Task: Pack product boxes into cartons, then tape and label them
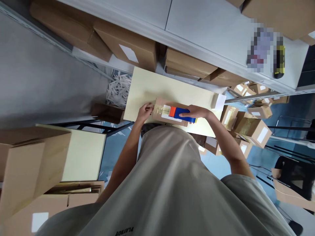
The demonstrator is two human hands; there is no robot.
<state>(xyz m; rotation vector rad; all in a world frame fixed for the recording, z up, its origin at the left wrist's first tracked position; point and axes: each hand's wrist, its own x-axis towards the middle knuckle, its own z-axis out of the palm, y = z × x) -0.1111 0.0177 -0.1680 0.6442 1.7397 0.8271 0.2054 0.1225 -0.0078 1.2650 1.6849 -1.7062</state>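
A closed cardboard box (158, 114) with clear tape and white labels on top lies on a pale yellow tabletop (147, 83) in front of me. My right hand (193, 112) is wrapped round a blue tape dispenser (183, 114) with an orange front end, which is over the top of the box. The orange end lies above the label area. At the box's left end is my left hand (145, 112), its fingers loosely curled and apart, with nothing visible in them. Whether its fingertips touch the box I cannot tell.
A small white box (218, 101) stands at the table's right end. Behind is a shelf (197, 23) with cartons (189, 62) below and a yellow-black tool (280, 60) on it. Paper strips (119, 88) fill a container at left. More cartons (253, 131) are stacked right.
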